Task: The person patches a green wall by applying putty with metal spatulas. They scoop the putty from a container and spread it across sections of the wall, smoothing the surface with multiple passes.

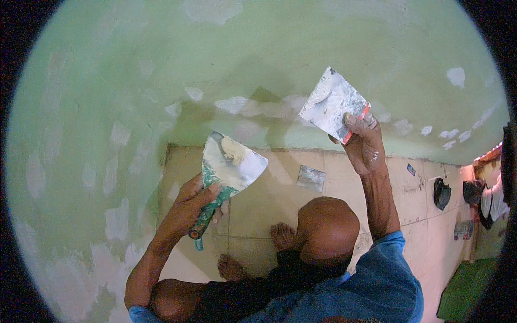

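My left hand (198,203) is closed round the green handle of a wide putty knife (252,166). Its fan-shaped metal blade points up and carries a cream lump of putty (234,151). Raised higher on the right, my right hand (363,134) grips a flat rectangular scraper (333,102) by its red edge strip, thumb on the face. White putty smears cover that blade. The scraper is held in front of the green wall (280,48), which has several whitish filler patches; whether its edge touches the wall I cannot tell.
A grey flat plate (311,178) lies on the beige tiled floor (269,204) near the wall's foot. Farther right are a small blue packet (411,169), a black bag (442,194) and a green mat (468,290). My bent knee (328,226) rises between my arms.
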A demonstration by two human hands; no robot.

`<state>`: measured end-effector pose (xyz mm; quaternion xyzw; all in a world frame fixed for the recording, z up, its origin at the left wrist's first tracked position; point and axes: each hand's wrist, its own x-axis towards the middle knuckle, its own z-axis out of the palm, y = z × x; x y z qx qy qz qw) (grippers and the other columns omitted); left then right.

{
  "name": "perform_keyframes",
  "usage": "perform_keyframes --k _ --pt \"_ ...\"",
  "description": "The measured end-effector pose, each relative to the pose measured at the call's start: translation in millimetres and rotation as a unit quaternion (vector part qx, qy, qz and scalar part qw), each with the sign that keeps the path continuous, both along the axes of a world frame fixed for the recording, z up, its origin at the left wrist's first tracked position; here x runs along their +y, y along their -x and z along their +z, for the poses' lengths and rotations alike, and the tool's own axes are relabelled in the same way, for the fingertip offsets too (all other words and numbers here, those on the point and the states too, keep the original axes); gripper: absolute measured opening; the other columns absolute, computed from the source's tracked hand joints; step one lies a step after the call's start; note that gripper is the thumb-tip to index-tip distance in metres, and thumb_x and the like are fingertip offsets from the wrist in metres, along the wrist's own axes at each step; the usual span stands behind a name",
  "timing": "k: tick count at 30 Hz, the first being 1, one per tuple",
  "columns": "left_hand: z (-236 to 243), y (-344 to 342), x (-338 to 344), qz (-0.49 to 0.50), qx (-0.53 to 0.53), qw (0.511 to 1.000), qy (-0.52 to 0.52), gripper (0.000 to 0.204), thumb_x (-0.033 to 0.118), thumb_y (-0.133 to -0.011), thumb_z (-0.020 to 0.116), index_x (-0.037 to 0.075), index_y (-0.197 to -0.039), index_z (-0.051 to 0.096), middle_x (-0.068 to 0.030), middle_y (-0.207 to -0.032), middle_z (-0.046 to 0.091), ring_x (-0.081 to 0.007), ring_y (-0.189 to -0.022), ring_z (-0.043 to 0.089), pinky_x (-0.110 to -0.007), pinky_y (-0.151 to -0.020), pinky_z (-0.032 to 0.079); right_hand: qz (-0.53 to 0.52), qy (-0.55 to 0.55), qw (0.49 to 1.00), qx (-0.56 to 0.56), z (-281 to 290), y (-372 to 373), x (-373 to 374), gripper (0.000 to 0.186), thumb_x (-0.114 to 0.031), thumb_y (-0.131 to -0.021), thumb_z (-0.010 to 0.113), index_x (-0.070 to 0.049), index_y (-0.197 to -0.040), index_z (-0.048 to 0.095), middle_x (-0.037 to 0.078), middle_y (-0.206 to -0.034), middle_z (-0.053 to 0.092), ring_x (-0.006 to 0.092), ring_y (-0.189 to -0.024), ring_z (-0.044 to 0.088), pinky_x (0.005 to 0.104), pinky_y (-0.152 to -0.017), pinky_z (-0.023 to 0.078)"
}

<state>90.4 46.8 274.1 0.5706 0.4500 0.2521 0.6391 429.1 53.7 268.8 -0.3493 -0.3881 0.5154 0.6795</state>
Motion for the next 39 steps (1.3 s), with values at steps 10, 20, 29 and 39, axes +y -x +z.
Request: perform_keyframes --k 10,20,29,39 --pt "16.5 -17.1 -12.9 0.001 0.054 0.998 -0.011 0.032 0.031 -0.095 0.047 0.006 -0.114 0.052 -0.0030 -0.074 0.058 -0.0083 -0.054 0.052 -0.022 -0.049 0.044 -0.049 -0.005 0.996 -0.067 9.8 1.5 0.8 0.030 -0.008 -0.080 0.065 0.002 -0.107 0.057 0.011 -0.098 0.065 0.0168 -0.087 0.062 0.0305 -0.076 0.049" --pt "45.3 -37.1 -9.6 0.051 0.051 0.997 0.004 0.028 0.028 -0.093 0.050 0.007 -0.112 0.054 -0.0026 -0.074 0.059 -0.0098 -0.052 0.054 -0.025 -0.046 0.044 0.002 -0.399 0.588 -0.704 49.9 25.0 -8.6 0.042 -0.030 -0.078 0.062 -0.020 -0.119 0.058 -0.001 -0.121 0.057 0.0233 -0.112 0.052 0.0453 -0.082 0.039" --pt "6.8 -6.1 8.8 0.038 0.155 0.970 -0.183 0.036 0.031 -0.094 0.047 0.004 -0.117 0.051 -0.0074 -0.087 0.059 -0.0149 -0.071 0.056 -0.030 -0.064 0.046 -0.008 -0.370 0.516 -0.773 3.8 35.6 -5.1 0.039 -0.028 -0.075 0.059 -0.020 -0.113 0.060 -0.001 -0.115 0.058 0.0186 -0.106 0.051 0.0448 -0.081 0.038" --pt "-39.1 45.1 -3.6 0.092 0.120 0.982 -0.113 0.030 0.025 -0.094 0.048 0.006 -0.117 0.050 -0.0056 -0.076 0.058 -0.0124 -0.058 0.055 -0.027 -0.052 0.046 -0.273 -0.119 0.950 -0.092 21.7 -70.5 8.4 0.032 -0.006 -0.080 0.065 0.002 -0.109 0.055 0.008 -0.099 0.062 0.0175 -0.087 0.060 0.0314 -0.078 0.048"
